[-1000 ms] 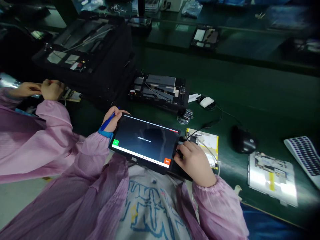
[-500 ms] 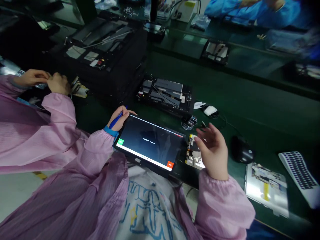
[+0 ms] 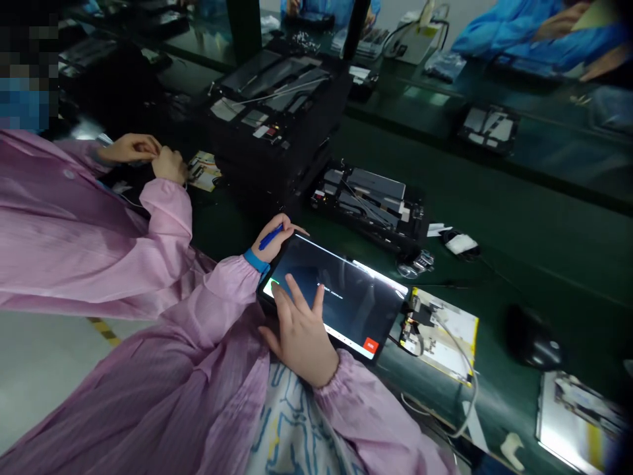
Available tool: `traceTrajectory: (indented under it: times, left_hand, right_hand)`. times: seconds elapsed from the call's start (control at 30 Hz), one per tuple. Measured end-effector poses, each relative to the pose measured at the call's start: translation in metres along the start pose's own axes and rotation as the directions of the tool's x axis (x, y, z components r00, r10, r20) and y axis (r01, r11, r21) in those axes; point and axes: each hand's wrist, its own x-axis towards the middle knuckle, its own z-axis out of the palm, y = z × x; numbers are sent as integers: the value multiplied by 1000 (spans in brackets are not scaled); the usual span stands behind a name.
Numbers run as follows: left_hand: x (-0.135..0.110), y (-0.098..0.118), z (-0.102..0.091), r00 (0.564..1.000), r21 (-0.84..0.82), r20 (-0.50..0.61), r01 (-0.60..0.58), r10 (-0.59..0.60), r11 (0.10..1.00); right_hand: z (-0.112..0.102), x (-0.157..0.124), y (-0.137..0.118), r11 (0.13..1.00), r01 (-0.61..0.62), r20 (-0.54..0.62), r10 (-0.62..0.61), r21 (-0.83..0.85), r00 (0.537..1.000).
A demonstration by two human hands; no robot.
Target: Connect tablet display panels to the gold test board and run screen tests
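A tablet screen [image 3: 363, 300] lies tilted before me, lit dark with white text and a red button [image 3: 370, 345] at its lower right. My left hand [image 3: 281, 243] grips its upper left edge, and a blue pen [image 3: 270, 237] is tucked among the same fingers. Over the screen's lower left, my right hand [image 3: 304, 336] is spread open. One fingertip is at the green button there and partly covers it; whether it touches the glass I cannot tell. Beside the screen's right edge sits a white, yellow-edged panel with a circuit board [image 3: 455, 330] and a grey cable.
Stacked black tablet bodies [image 3: 277, 152] stand at the back left; an opened tablet [image 3: 373, 198] lies beyond the screen. A black mouse [image 3: 535, 340] and a silver panel [image 3: 564, 429] are at right. A co-worker's hands [image 3: 148, 155] work at left; others in blue sleeves [image 3: 514, 33] sit opposite.
My right hand has moved left from above the circuit board onto the screen's lower left. A bright reflection now shows along the screen's top edge. The view has shifted left.
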Motion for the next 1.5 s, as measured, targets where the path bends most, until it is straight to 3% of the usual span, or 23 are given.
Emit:
traceTrajectory:
  times: [0.1,0.2,0.3,0.5,0.83,1.07,1.2,1.3,1.43,1.5]
  left_hand:
    - [0,0,-1,1000,7,3,-5,5,1000]
    - [2,1,0,1000,14,7,1,-1,1000]
    - [3,1,1,1000,19,5,1,-1,1000]
    - [4,0,5,1000,22,-2,11,-11,1000]
    - [4,-4,2,1000,46,-12,7,-6,999]
    - [4,-1,4,1000,9,-24,16,-16,1000]
    - [5,3,6,999,-51,-38,36,-38,998]
    - [5,8,8,997,-109,-57,49,-56,993]
    - [7,17,12,996,-176,-50,70,-80,982]
    - [8,20,12,995,-198,-45,77,-88,977]
  right_hand:
    - [-10,-9,6,997,-74,-148,69,-25,987]
    - [-25,-30,18,973,-218,-301,186,-74,935]
    - [-29,-56,33,930,-330,-378,251,-160,891]
    - [-18,-89,45,886,-359,-351,249,-295,903]
    - [-19,-87,47,879,-303,-319,187,-368,929]
    - [-27,-88,59,912,-314,-430,180,-265,885]
    - [-56,-93,89,913,-372,-548,227,-167,805]
    - [-77,-92,121,894,-443,-661,290,-72,692]
    - [-83,-88,158,873,-479,-775,362,89,517]
    - [-82,-86,168,861,-494,-776,391,118,496]
